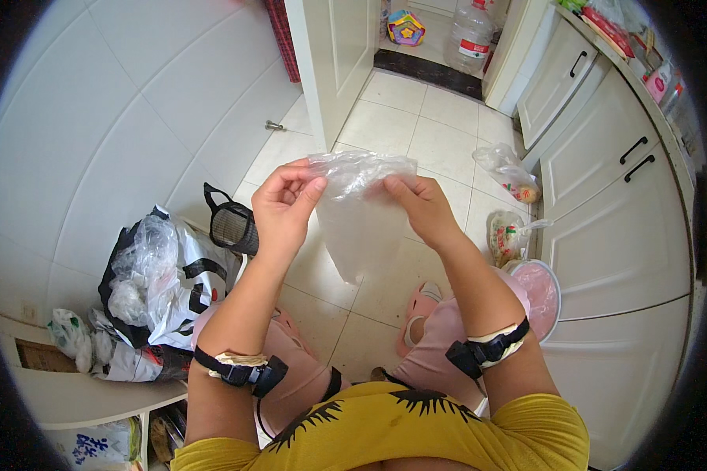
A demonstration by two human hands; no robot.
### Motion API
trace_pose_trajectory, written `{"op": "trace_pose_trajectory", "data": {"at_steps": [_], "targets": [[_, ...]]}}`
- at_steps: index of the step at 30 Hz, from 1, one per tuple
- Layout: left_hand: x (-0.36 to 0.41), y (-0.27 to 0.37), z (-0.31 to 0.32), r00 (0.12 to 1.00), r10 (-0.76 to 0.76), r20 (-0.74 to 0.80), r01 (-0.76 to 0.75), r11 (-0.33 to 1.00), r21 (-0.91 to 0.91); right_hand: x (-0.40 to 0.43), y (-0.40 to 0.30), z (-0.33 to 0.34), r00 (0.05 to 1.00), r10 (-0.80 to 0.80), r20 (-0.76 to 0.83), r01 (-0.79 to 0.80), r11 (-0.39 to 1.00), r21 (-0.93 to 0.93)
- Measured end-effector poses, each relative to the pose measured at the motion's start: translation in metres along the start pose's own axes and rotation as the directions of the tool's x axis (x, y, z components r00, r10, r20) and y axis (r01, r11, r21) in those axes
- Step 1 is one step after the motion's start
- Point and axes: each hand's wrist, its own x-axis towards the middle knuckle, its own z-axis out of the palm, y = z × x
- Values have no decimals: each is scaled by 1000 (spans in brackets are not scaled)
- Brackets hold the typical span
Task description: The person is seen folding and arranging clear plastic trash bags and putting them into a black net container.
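Observation:
A clear plastic bag (pixel 362 218) hangs between my two hands above the tiled floor, its top bunched and its lower end tapering down. My left hand (pixel 286 203) pinches the upper left edge between thumb and fingers. On the other side, my right hand (pixel 418 206) grips the upper right part, thumb in front and the fingertips partly hidden by the film.
At left stands a large bag (pixel 177 294) stuffed with clear plastic, beside a black mesh basket (pixel 233 226). A pink-lined bin (pixel 536 294) and tied plastic bags (pixel 506 235) stand by the right cabinets (pixel 613 235). An open door (pixel 336 65) is ahead.

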Motion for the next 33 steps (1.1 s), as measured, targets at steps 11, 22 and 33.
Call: {"op": "trace_pose_trajectory", "data": {"at_steps": [11,22,33], "targets": [[-6,-6,9,994,-97,58,95,994,45,0,-34,4,846,-525,92,413,538,-735],[-8,-11,5,753,-480,451,437,876,203,3,-22,3,980,-198,-4,180,899,-399],[-13,-27,-23,341,-730,593,333,683,650,4,-19,-56,908,-306,-288,200,917,-345]]}}
